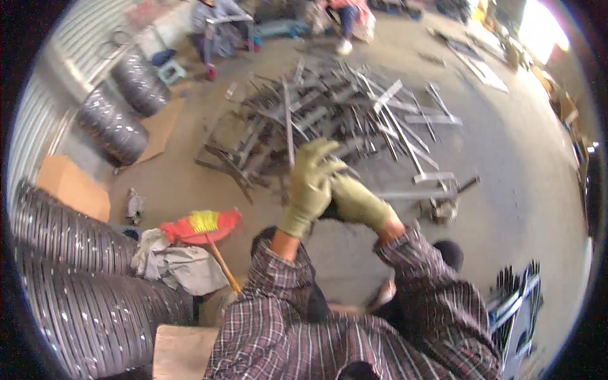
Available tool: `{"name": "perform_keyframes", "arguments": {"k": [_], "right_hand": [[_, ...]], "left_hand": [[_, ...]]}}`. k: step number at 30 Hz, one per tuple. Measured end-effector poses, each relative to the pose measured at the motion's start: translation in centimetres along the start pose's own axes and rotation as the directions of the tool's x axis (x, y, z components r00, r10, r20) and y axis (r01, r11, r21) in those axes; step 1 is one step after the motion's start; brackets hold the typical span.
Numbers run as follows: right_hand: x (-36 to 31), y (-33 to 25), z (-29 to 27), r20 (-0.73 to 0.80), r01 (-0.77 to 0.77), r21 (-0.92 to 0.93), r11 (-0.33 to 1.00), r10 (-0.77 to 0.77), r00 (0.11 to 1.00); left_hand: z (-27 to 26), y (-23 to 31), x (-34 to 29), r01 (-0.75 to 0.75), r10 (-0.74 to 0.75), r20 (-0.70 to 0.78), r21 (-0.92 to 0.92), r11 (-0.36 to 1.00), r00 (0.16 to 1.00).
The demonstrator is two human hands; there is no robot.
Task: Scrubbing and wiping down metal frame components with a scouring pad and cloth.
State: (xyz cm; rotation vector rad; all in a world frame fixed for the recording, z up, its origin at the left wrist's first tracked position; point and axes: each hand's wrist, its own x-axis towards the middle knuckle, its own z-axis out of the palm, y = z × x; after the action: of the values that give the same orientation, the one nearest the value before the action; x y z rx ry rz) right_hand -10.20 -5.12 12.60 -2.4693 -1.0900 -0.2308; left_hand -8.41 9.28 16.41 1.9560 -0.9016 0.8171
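Note:
My left hand (307,193), in an olive-green work glove, is raised in front of me with its fingers bent and apart. My right hand (360,201), gloved the same way, reaches across and meets the left at the palm. The right fingertips are hidden behind the left hand, and both are a little blurred. Nothing held shows plainly between them; a small dark patch below their meeting point cannot be made out. Beyond the hands, a large heap of metal bars and brackets (316,114) lies on the floor.
Ribbed dark coils (95,310) wrapped in clear film stand at left. Near them are a grey cloth (190,269), a red-and-yellow cloth (202,227) and a wooden handle (223,263). Stacked metal frames (516,310) stand at right. A hammer-like tool (446,204) lies ahead. Two people sit beyond.

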Motion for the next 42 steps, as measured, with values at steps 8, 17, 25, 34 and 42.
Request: {"name": "perform_keyframes", "arguments": {"k": [8, 17, 25, 34, 42], "right_hand": [[-1.1, 1.4, 0.2, -0.053, -0.201, -0.219, 0.955, 0.194, 0.98], [-12.2, 5.7, -6.7, 0.016, -0.515, -0.18, 0.838, 0.526, 0.85], [-3.3, 1.5, -0.1, 0.114, -0.406, -0.253, 0.878, 0.444, 0.889], [-11.5, 5.2, -5.8, 0.101, -0.593, -0.231, 0.771, 0.625, 0.774], [-5.8, 3.4, -0.6, 0.022, -0.389, -0.183, 0.903, 0.4, 0.916]], "left_hand": [[0.4, -2.7, -0.8, 0.141, -0.148, -0.011, -0.249, 0.958, 0.989], [2.0, -1.5, -1.4, 0.329, -0.362, 0.005, -0.431, 0.841, 0.932], [1.7, -1.9, -2.2, 0.278, -0.306, -0.057, -0.288, 0.917, 0.95], [2.4, -1.7, -2.2, 0.356, -0.422, -0.1, -0.382, 0.853, 0.901], [2.4, -1.4, -2.3, 0.33, -0.36, 0.015, -0.437, 0.836, 0.933]]}}
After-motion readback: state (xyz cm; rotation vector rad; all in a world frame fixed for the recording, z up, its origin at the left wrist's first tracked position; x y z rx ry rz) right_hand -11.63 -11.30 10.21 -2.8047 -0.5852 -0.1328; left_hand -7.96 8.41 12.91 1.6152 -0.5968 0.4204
